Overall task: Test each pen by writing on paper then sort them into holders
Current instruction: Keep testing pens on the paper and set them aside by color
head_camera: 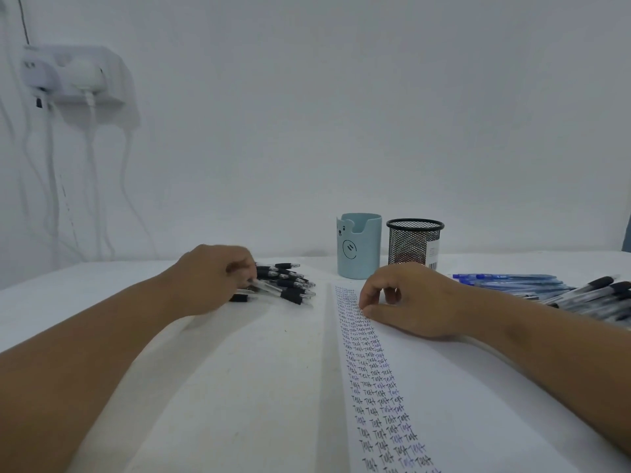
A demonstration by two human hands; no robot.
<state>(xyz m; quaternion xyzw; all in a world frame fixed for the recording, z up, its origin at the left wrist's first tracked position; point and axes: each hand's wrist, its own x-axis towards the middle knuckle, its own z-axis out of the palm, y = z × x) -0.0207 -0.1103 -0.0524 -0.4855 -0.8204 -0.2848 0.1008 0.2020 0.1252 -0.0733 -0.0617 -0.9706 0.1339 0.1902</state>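
Two holders are noted at the surface's far edge: a blue cup (358,247) and a mesh cup (414,242). A pen (269,288) from the black pile (290,279) is gripped by the left hand (213,278). The right hand (406,298), loosely curled and holding nothing, rests on the paper (444,387).

Paper sheet (426,387): matt white, smooth, covered in inked handwriting
Left holder (359,245): pale blue plastic, smooth, soft satin finish
Right holder (414,244): black wire mesh, metal by its look, with a paper label
Black-grip pens (285,283): clear glossy plastic barrels, matt black grips
Blue pens (508,279): translucent glossy plastic
Table (239,353): matt white, faintly speckled
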